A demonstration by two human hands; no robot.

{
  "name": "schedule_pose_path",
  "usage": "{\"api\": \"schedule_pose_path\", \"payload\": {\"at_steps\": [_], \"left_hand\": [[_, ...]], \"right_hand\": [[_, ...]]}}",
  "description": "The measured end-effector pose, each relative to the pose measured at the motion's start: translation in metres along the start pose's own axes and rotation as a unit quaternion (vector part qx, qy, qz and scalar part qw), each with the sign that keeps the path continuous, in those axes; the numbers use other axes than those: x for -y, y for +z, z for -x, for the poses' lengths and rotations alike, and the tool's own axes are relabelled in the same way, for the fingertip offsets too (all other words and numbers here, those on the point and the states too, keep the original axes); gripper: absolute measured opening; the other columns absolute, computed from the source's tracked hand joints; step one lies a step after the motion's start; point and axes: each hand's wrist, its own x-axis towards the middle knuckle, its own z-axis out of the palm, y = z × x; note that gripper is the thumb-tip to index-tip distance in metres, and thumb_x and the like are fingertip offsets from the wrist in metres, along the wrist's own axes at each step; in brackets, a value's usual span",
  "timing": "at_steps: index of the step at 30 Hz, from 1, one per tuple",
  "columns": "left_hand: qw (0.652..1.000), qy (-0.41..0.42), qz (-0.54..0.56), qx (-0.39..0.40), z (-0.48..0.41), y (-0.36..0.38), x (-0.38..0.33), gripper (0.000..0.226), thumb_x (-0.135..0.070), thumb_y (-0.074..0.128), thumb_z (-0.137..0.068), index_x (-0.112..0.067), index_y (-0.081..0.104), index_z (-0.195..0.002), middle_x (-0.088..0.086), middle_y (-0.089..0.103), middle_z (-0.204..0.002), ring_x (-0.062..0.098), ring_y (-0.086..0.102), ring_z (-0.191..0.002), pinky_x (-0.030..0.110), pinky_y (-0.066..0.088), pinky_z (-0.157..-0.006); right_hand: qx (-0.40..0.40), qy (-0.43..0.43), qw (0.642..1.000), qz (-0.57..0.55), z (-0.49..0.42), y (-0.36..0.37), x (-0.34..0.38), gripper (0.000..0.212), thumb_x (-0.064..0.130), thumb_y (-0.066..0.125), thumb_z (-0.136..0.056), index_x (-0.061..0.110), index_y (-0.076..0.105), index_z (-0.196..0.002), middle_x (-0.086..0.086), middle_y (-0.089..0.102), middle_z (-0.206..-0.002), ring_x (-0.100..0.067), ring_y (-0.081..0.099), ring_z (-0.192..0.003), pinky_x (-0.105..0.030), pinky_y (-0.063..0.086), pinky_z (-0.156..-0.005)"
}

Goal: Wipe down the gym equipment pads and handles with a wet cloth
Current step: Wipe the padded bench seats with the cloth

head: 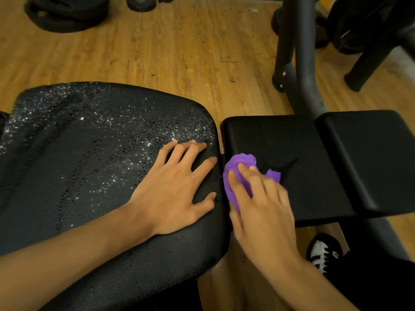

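R hand (pixel 265 212), grip flat, presses soft purple cloth (pixel 241 161) on black pad (pixel 303 142); L hand (pixel 177 189) just left, grip wide, on wet bumpy pad (pixel 89 153).

Your left hand (pixel 177 189) lies flat, fingers spread, on the right end of the large black pad (pixel 78 164), whose textured surface glistens with droplets. Just beside it, your right hand (pixel 262 209) presses a bunched purple cloth (pixel 241 163) onto the near left corner of the smaller black pad (pixel 280 142), fingers laid across the cloth. A third pad (pixel 370 153) sits against that one's right side. Behind them a dark metal post (pixel 301 63) rises from the wooden floor (pixel 168 52), with black weight plates (pixel 65 12) lying at the far left. A black-and-white shoe (pixel 323 254) shows at the lower right.
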Motion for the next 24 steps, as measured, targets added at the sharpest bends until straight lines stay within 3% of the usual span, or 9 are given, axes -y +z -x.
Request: {"api": "schedule_pose_path", "payload": {"at_steps": [2, 4, 7, 11, 14, 19, 20, 22, 24], "left_hand": [[1.0, 0.001, 0.002, -0.002, 0.0, 0.0, 0.0, 0.07, -0.065, 0.042, -0.092, -0.021, 0.051, -0.146, 0.013, 0.046, -0.15, 0.033, 0.039, -0.143, 0.053, 0.025, -0.123], [1.0, 0.001, 0.004, -0.004, -0.001, 0.001, 0.001, 0.07, -0.064, 0.042, -0.092, -0.022, 0.05, -0.147, 0.012, 0.046, -0.151, 0.033, 0.038, -0.144, 0.053, 0.024, -0.123], [1.0, -0.003, 0.003, -0.01, -0.001, 0.002, 0.0, 0.071, -0.064, 0.041, -0.092, -0.022, 0.049, -0.149, 0.012, 0.044, -0.153, 0.033, 0.037, -0.145, 0.053, 0.024, -0.123], [1.0, -0.005, -0.002, -0.008, -0.002, 0.002, 0.0, 0.072, -0.063, 0.041, -0.092, -0.021, 0.049, -0.15, 0.012, 0.044, -0.154, 0.033, 0.036, -0.145, 0.052, 0.025, -0.122], [1.0, -0.005, -0.004, 0.0, -0.001, 0.002, -0.001, 0.072, -0.064, 0.039, -0.093, -0.021, 0.048, -0.15, 0.012, 0.042, -0.155, 0.033, 0.035, -0.146, 0.052, 0.024, -0.123], [1.0, -0.006, 0.001, 0.004, -0.001, 0.0, -0.001, 0.071, -0.065, 0.038, -0.093, -0.023, 0.048, -0.15, 0.01, 0.042, -0.155, 0.031, 0.035, -0.147, 0.05, 0.022, -0.124], [1.0, -0.008, 0.003, 0.004, -0.001, -0.001, -0.001, 0.071, -0.065, 0.038, -0.093, -0.023, 0.048, -0.15, 0.01, 0.042, -0.155, 0.031, 0.035, -0.147, 0.05, 0.022, -0.124], [1.0, -0.009, 0.008, 0.001, -0.001, -0.001, -0.001, 0.071, -0.065, 0.038, -0.093, -0.023, 0.048, -0.15, 0.01, 0.042, -0.155, 0.031, 0.035, -0.147, 0.051, 0.022, -0.124], [1.0, -0.007, 0.011, -0.003, -0.001, -0.001, -0.002, 0.07, -0.065, 0.039, -0.093, -0.023, 0.048, -0.149, 0.01, 0.042, -0.155, 0.031, 0.035, -0.147, 0.051, 0.022, -0.124]], "right_hand": [[0.016, -0.013, 1.0, 0.005, -0.022, -0.004, -0.006, 0.068, 0.038, 0.053, -0.085, 0.019, 0.048, -0.15, -0.012, 0.042, -0.156, -0.029, 0.033, -0.144, -0.046, 0.018, -0.119], [0.034, -0.045, 0.998, 0.008, -0.045, 0.0, -0.009, 0.075, 0.042, 0.033, -0.087, 0.022, 0.03, -0.16, -0.011, 0.017, -0.169, -0.028, 0.008, -0.157, -0.052, 0.0, -0.126], [0.059, -0.05, 0.997, -0.001, -0.083, 0.005, -0.018, 0.078, 0.046, 0.029, -0.089, 0.026, 0.016, -0.163, -0.008, -0.01, -0.171, -0.025, -0.017, -0.156, -0.051, -0.013, -0.123], [0.032, -0.052, 0.998, -0.03, -0.133, 0.004, -0.021, 0.059, 0.044, 0.043, -0.097, 0.023, 0.042, -0.151, -0.006, 0.017, -0.17, -0.025, 0.002, -0.158, -0.047, 0.001, -0.127], [0.009, -0.029, 0.998, -0.061, -0.109, 0.006, -0.014, 0.061, 0.032, 0.053, -0.099, 0.015, 0.039, -0.155, -0.011, 0.036, -0.161, -0.031, 0.026, -0.152, -0.046, 0.021, -0.125], [-0.028, 0.018, 0.999, -0.037, 0.0, 0.006, -0.003, 0.049, 0.038, 0.048, -0.098, 0.013, 0.058, -0.139, -0.013, 0.059, -0.135, -0.032, 0.051, -0.116, -0.047, 0.051, -0.093], [-0.03, 0.026, 0.999, -0.033, 0.004, 0.006, -0.003, 0.051, 0.042, 0.043, -0.098, 0.015, 0.057, -0.139, -0.013, 0.059, -0.132, -0.031, 0.051, -0.112, -0.047, 0.051, -0.091], [-0.024, 0.026, 0.999, -0.025, -0.01, 0.007, -0.003, 0.058, 0.045, 0.034, -0.1, 0.016, 0.047, -0.149, -0.017, 0.052, -0.14, -0.036, 0.047, -0.126, -0.05, 0.041, -0.108], [-0.012, 0.008, 1.0, -0.021, -0.038, 0.007, -0.003, 0.062, 0.046, 0.023, -0.104, 0.019, 0.03, -0.159, -0.021, 0.027, -0.163, -0.04, 0.02, -0.152, -0.051, 0.014, -0.126]]}}
